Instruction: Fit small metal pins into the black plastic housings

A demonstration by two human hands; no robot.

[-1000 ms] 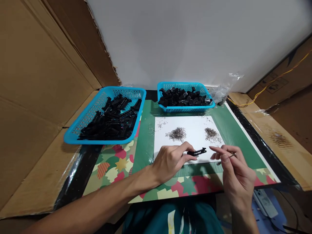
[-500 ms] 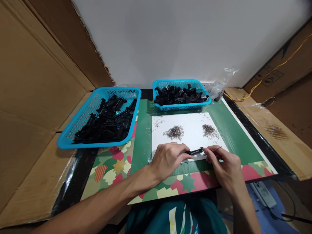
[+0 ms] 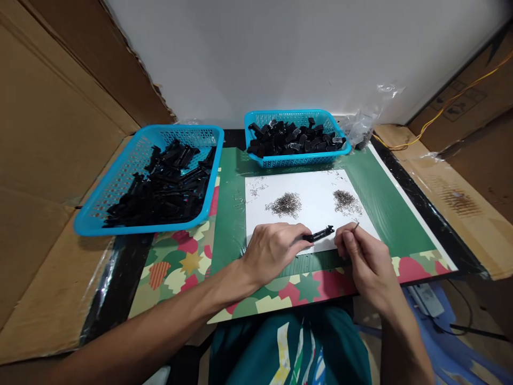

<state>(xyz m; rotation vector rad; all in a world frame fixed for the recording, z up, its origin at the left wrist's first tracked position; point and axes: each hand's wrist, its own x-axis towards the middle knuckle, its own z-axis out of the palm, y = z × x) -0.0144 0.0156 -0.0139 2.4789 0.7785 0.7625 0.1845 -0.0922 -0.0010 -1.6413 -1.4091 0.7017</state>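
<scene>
My left hand (image 3: 276,248) pinches one end of a long narrow black plastic part (image 3: 320,234) between thumb and fingers, its free end pointing right over the white sheet (image 3: 316,187). Just right of that end, and apart from it, my right hand (image 3: 366,254) is closed around a thin metal rod-like tool (image 3: 356,226), whose tip sticks up past the thumb. The rest of the tool is hidden in the fingers. Beyond my hands lie two heaps of small bent wire pieces, a left heap (image 3: 285,204) and a right heap (image 3: 345,201).
A blue basket (image 3: 146,231) of long black parts stands at the left. Another blue basket (image 3: 304,159) with smaller black pieces is at the back, beside a clear plastic bag (image 3: 363,125). Cardboard walls (image 3: 48,133) flank the table; a power strip (image 3: 427,299) lies below right.
My right hand has drawn away from the black part's end, and the tool has turned more upright. My left hand still grips the part. The whole view has shifted slightly.
</scene>
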